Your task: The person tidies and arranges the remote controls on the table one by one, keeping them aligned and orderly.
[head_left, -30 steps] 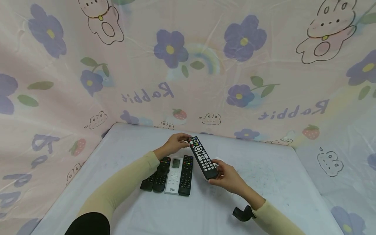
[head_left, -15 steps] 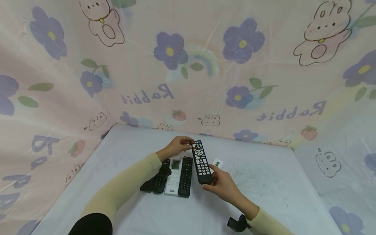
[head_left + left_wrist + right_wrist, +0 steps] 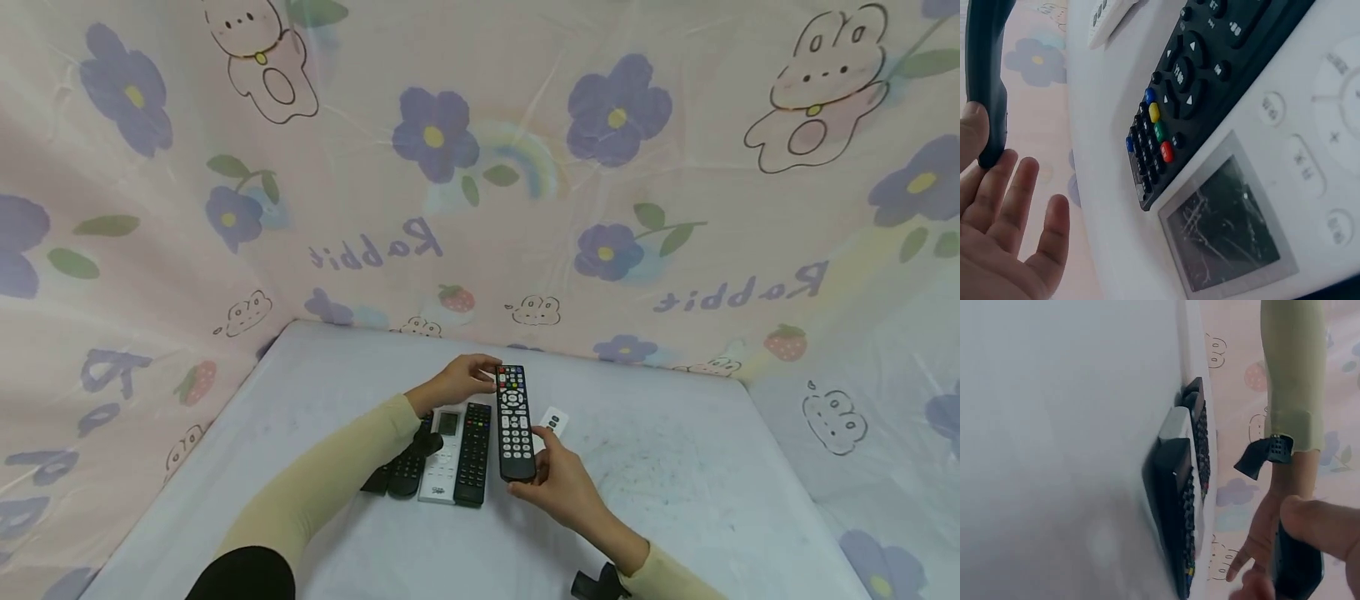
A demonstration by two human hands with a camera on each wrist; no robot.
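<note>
A black remote control (image 3: 514,425) with white and coloured buttons is held off the table, button side up, near the right of a row of remotes. My left hand (image 3: 457,379) pinches its far end; in the left wrist view the thumb and a finger are on that end of the remote (image 3: 988,81), the other fingers spread. With thumb and fingers, my right hand (image 3: 562,487) grips the near end. Beside it lie a black remote (image 3: 472,458) and a white remote with a screen (image 3: 442,467). My left forearm partly covers two further black remotes (image 3: 407,477).
A small white remote (image 3: 554,419) lies beyond my right hand, partly hidden by it. The white table (image 3: 675,467) meets a patterned curtain (image 3: 525,208) at the back and sides. A black wrist mount (image 3: 600,583) sits at my right cuff.
The held remote has swung from slanted to nearly upright in view, parallel with the row. My right hand has moved left and nearer. The small white remote shows more than at first.
</note>
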